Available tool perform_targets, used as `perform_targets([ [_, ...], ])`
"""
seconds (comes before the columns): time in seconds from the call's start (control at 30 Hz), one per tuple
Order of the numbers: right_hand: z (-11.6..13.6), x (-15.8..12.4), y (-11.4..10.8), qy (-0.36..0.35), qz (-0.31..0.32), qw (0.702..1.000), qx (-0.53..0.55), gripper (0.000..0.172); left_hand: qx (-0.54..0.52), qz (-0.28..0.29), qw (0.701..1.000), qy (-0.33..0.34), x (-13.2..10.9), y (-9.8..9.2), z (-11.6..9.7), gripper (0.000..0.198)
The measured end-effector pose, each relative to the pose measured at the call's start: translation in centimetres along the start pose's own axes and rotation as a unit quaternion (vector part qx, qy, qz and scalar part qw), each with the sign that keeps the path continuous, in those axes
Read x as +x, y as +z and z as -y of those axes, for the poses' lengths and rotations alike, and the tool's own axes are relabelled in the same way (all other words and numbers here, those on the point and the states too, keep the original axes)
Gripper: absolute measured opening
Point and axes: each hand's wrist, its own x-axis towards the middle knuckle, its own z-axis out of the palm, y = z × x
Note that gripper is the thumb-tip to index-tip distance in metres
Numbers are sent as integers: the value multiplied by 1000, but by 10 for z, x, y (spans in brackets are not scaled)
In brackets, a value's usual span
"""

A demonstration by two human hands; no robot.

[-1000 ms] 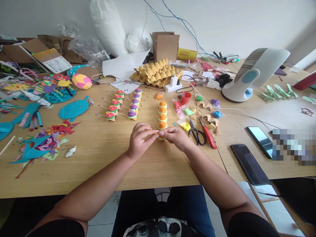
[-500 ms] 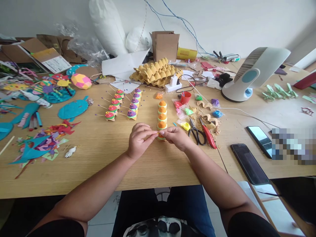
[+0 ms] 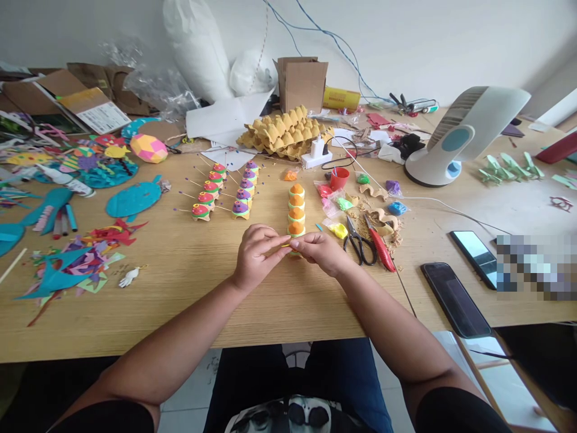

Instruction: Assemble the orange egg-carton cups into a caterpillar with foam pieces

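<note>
While both hands meet over the middle of the pale wooden worktop (image 3: 189,282), the left hand (image 3: 255,255) and right hand (image 3: 321,251) pinch a small orange-topped egg-carton cup with a green rim (image 3: 294,249) between them. Fingers of both hands are closed narrow. Left fingertips (image 3: 278,251) hold what looks like a thin yellowish stick (image 3: 285,245) at the cup's side; too small to tell for sure. Right fingers wrap the cup itself.

Cup sits right at the fingertips, touching the near end of a row of matching orange-topped cups (image 3: 296,207) running away from the fingers.

Handling, as a guess: cup is light, thin pulp card, crushes easily; soft clay-like top dents under pressure. Best held by the rim sides, not the top. Stick is stiff but thin, likely pointed, and could snap or slip.

Just right of the right fingers: black-handled scissors (image 3: 358,243) and a red-handled cutter (image 3: 381,246), with small bags of coloured clay (image 3: 338,207) beyond them. Left and beyond the left fingers: two rows of red and purple decorated cups with sticks (image 3: 225,189). Further back: a yellow egg carton (image 3: 282,132), a brown cardboard box (image 3: 301,84), a white desk fan (image 3: 460,138). Two dark phones (image 3: 455,297) lie well right. Paper scraps (image 3: 81,258) are scattered well left.

Room: white wall, blue cable hanging down it, daylight, cluttered worktop.
</note>
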Motion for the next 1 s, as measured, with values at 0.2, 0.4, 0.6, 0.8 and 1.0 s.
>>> perform_targets([
  [0.2, 0, 0, 0, 2, 8, 1000, 1, 52, 3, -17, 1000, 23, 0, 1, 2, 10],
  [0.4, 0, 0, -1, -8, 15, 1000, 14, 63, -9, -24, 999, 35, 2, 0, -1, 8],
  [0.6, 1, -1, 0, -12, 25, 999, 17, 65, 2, -8, 1000, 13, 2, -2, -2, 4],
  [0.8, 2, -1, 1, -2, 27, 1000, 14, 64, -2, -15, 1000, 24, 2, -2, -2, 4],
  [1.0, 0, -1, 2, 9, 1, 1000, -4, 52, 14, -13, 999, 26, 0, -1, 2, 4],
])
